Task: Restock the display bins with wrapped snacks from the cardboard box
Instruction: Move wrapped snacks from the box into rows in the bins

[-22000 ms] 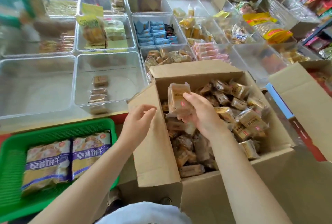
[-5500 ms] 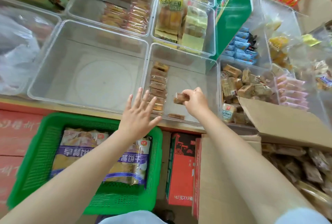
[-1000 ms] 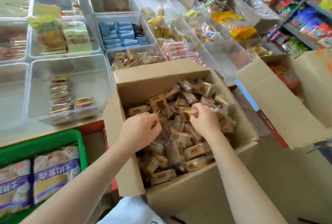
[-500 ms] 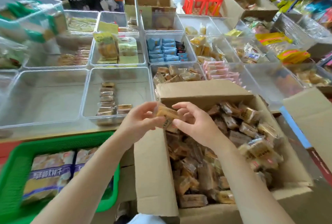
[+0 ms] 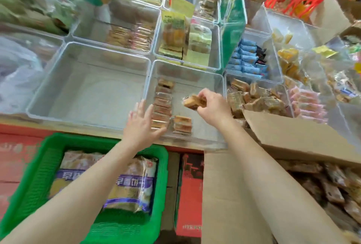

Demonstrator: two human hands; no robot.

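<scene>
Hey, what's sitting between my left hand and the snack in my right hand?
In the head view, a row of wrapped snacks lies in the clear bin between the left hand and the snack held by the right hand.

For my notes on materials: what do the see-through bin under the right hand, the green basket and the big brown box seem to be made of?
See-through display bin: likely hard clear plastic, glossy; contents show through its walls.
Green mesh basket: probably moulded plastic; perforated walls.
Brown cardboard box: matt brown board with folded flaps.
</scene>
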